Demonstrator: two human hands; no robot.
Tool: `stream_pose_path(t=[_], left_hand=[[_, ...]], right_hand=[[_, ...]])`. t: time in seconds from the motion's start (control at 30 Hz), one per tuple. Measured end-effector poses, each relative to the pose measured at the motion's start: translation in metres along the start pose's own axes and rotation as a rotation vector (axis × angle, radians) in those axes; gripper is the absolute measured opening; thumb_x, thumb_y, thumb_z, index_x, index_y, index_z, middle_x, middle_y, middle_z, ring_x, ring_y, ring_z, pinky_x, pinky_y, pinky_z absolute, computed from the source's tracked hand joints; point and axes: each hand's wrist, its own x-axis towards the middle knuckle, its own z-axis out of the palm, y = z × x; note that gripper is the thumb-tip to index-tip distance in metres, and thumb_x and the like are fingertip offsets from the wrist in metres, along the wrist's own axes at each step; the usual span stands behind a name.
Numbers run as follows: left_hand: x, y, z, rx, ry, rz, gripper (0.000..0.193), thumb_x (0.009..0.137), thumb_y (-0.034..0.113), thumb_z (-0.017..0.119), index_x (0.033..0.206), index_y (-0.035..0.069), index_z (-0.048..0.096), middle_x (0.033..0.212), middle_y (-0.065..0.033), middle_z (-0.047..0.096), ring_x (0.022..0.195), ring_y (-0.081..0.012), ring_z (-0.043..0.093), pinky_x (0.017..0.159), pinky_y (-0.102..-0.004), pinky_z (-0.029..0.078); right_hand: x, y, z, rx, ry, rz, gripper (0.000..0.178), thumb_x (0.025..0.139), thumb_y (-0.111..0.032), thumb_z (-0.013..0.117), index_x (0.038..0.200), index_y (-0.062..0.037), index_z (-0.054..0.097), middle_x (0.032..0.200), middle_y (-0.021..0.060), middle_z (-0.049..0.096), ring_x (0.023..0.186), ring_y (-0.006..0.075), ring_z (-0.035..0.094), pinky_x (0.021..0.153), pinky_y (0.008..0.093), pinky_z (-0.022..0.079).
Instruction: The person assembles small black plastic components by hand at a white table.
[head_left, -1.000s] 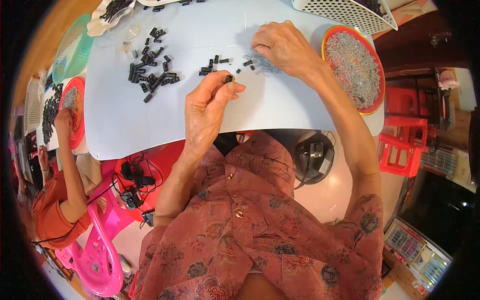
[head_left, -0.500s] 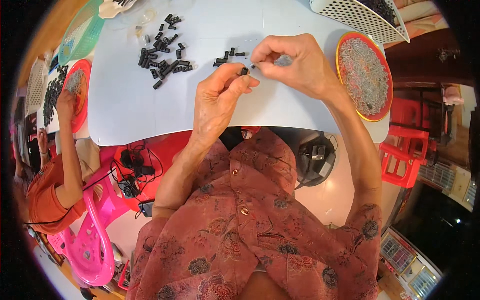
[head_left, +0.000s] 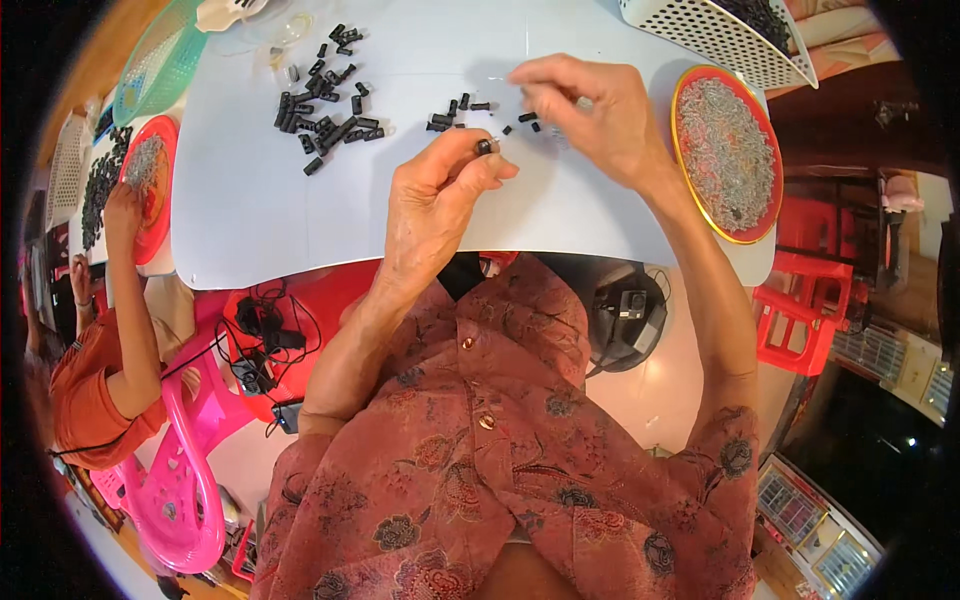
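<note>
My left hand [head_left: 440,190] pinches a small black plastic piece [head_left: 484,147] between thumb and forefinger, its end facing up. Something thin and pale shows beside it, too small to name. To its right, my right hand [head_left: 600,115] hovers over the white table [head_left: 300,220] with thumb and forefinger apart and no object visible between them. Tiny black bits [head_left: 521,118] lie just under its fingers. Beyond my left hand is a small group of black pieces [head_left: 440,122], and a larger scattered pile of black plastic pieces [head_left: 325,95] sits farther left.
A red plate [head_left: 683,172] heaped with small silvery metal parts stands at the right edge. Behind it is a white perforated basket [head_left: 700,35] of black pieces; a green basket [head_left: 160,60] is far left. A co-worker's hand [head_left: 122,205] reaches to another red plate [head_left: 160,245].
My right hand has drawn slightly up and away from the left, its pinch opening. Tiny black bits now show on the table beneath it. My left hand keeps its piece, tilted more upward.
</note>
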Motion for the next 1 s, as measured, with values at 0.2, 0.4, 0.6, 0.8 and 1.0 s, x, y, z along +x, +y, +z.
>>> stream_pose_path(t=[0.2, 0.4, 0.6, 0.8, 1.0], left_hand=[[0.002, -0.001, -0.002, 0.007, 0.012, -0.035, 0.014, 0.092, 0.009, 0.058, 0.1, -0.003, 0.06, 0.086, -0.0072, 0.066, 0.081, -0.0118, 0.059, 0.075, -0.0258, 0.047], [0.003, -0.002, -0.004, -0.023, -0.003, -0.024, 0.017, 0.092, 0.01, 0.058, 0.104, -0.002, 0.06, 0.086, -0.0071, 0.067, 0.08, -0.0108, 0.058, 0.076, -0.0259, 0.047], [0.004, -0.006, -0.001, 0.004, -0.002, -0.031, 0.016, 0.09, 0.008, 0.058, 0.102, -0.001, 0.062, 0.083, -0.0048, 0.067, 0.078, -0.0094, 0.057, 0.074, -0.0248, 0.046], [0.004, -0.01, -0.003, 0.097, -0.004, -0.026, 0.015, 0.086, 0.007, 0.059, 0.098, -0.001, 0.063, 0.08, -0.0017, 0.064, 0.074, -0.0064, 0.053, 0.068, -0.0226, 0.043], [0.004, 0.0, 0.0, 0.116, -0.04, -0.009, 0.006, 0.088, 0.004, 0.057, 0.089, 0.0, 0.061, 0.079, -0.0013, 0.063, 0.077, -0.0076, 0.054, 0.074, -0.0238, 0.045]], right_hand=[[0.001, -0.007, -0.004, -0.001, -0.089, -0.006, 0.014, 0.083, -0.01, 0.062, 0.093, -0.0026, 0.07, 0.062, 0.0006, 0.058, 0.055, 0.0059, 0.049, 0.053, 0.0238, 0.043], [-0.005, -0.023, 0.008, 0.187, -0.245, 0.02, 0.014, 0.081, -0.005, 0.06, 0.091, -0.0025, 0.069, 0.069, 0.0027, 0.065, 0.063, 0.0069, 0.056, 0.059, 0.024, 0.047], [-0.01, -0.023, 0.01, 0.168, -0.164, 0.049, 0.013, 0.078, -0.004, 0.06, 0.087, -0.0013, 0.069, 0.069, 0.0028, 0.065, 0.061, 0.0068, 0.056, 0.059, 0.0235, 0.047], [-0.01, -0.026, 0.007, 0.167, -0.192, -0.018, 0.013, 0.075, -0.003, 0.06, 0.085, -0.0019, 0.069, 0.071, 0.0041, 0.065, 0.061, 0.0089, 0.059, 0.059, 0.0256, 0.048], [-0.013, -0.026, 0.012, -0.018, -0.175, -0.206, 0.016, 0.072, -0.001, 0.061, 0.087, -0.0021, 0.068, 0.07, 0.0063, 0.064, 0.063, 0.011, 0.061, 0.059, 0.0265, 0.05]])
